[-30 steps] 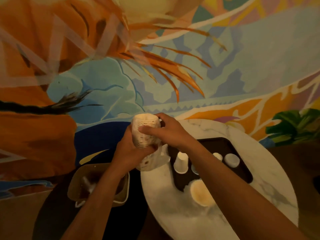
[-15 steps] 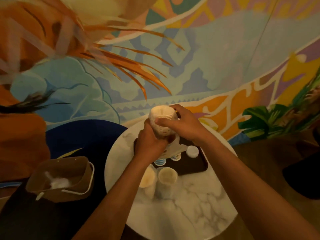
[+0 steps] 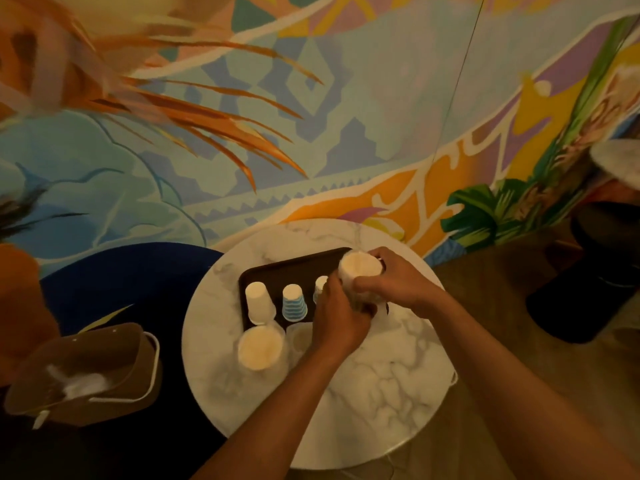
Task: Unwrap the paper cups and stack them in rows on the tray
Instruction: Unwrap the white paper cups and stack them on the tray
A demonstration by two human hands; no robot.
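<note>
Both hands hold a stack of paper cups (image 3: 360,268) above the right part of the dark tray (image 3: 277,271). My left hand (image 3: 341,318) grips the lower end of the stack, and my right hand (image 3: 391,282) grips its upper side near the open rim. On the tray stand upside-down cups: a white one (image 3: 259,301), a blue-striped one (image 3: 293,303) and a third (image 3: 320,285) partly hidden by my left hand. Two wrapped cup stacks stand in front of the tray, one (image 3: 259,349) plain to see, the other (image 3: 301,337) partly behind my left wrist.
The round marble table (image 3: 381,393) stands against a painted wall. A brown paper bag (image 3: 83,372) with white wrapping inside lies on the dark blue seat at left. A dark stool (image 3: 588,289) stands at right on the wooden floor.
The view has dropped and shifted, and the hands have lowered the cup stack toward the tray's right side. Both hands have kept their hold on it.
</note>
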